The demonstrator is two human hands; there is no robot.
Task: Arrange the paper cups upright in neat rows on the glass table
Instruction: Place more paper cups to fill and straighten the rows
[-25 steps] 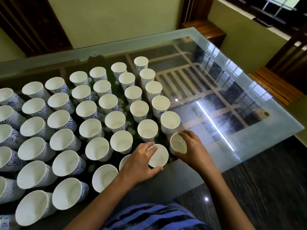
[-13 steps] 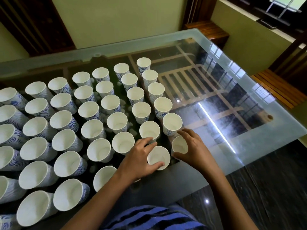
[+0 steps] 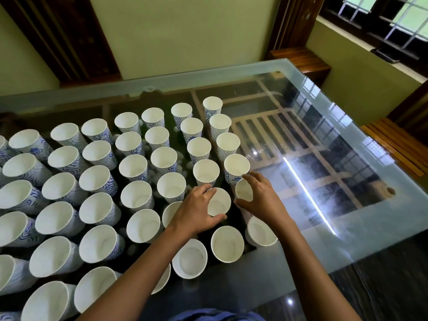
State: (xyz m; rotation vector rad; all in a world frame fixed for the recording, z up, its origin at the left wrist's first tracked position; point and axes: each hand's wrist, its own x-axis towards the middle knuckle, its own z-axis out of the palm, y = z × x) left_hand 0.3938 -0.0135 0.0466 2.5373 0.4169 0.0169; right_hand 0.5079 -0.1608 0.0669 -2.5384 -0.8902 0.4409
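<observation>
Several white paper cups with blue swirl print stand upright in rows on the glass table (image 3: 361, 205), filling its left and middle. My left hand (image 3: 196, 210) grips one cup (image 3: 218, 202) in the middle, thumb and fingers curled round its rim. My right hand (image 3: 260, 200) curls round the neighbouring cup (image 3: 243, 191) at the right end of that row, its fingers reaching toward the cup (image 3: 236, 166) behind. Three more cups (image 3: 227, 243) stand nearer to me, below my hands.
The right part of the glass table shows a bright light streak (image 3: 308, 195) and a wooden frame beneath. Wooden benches (image 3: 393, 144) stand beyond the right edge. A wall and dark wooden panels (image 3: 58, 38) lie behind, a barred window (image 3: 393, 22) at top right.
The view has shifted, so the cups nearer to me now show below my hands. Both hands stay on the same two neighbouring cups.
</observation>
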